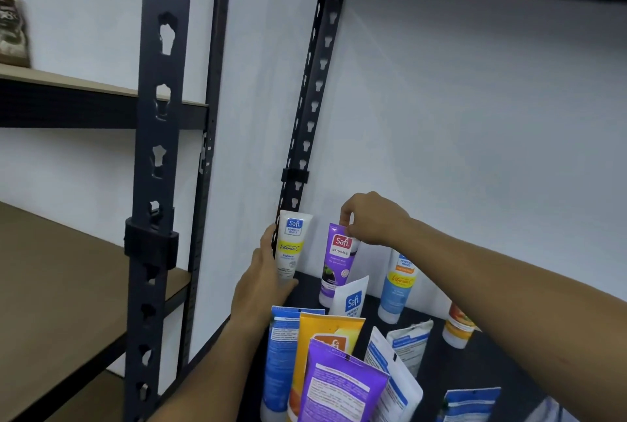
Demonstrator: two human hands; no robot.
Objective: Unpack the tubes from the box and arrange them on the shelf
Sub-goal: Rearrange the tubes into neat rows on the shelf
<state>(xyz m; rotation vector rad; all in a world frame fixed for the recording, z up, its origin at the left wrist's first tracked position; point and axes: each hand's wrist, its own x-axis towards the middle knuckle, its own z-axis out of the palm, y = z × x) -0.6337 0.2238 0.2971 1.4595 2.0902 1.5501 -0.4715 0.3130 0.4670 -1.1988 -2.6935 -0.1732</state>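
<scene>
While the left hand (261, 282) wraps its fingers round the lower body of the white plastic tube with the yellow Vitamin C band (292, 245), the right hand (371, 220) pinches the flat crimped top of the purple plastic tube (337, 260) between thumb and fingertips — both hands clamped on a tube at the back of the dark shelf board (475, 364). Both tubes stand cap-down near the white back wall (475, 116); the white one is just beside the perforated dark metal upright (307, 109), the purple one a little to its right. A blue-and-white tube with an orange band (397, 282) stands further right along the same wall, and nearer the camera a cluster of tubes stands with backs showing, among them an orange tube (325, 330) and a white tube with a blue logo (351, 299). The box is not in view.

The step in hand looks like setting the back row. To do it well, the person should seat each cap flat on the board, lean the tube lightly to the wall, keep labels forward — then let go slowly, since a top pinch can tip the purple tube onto its neighbours.
</scene>
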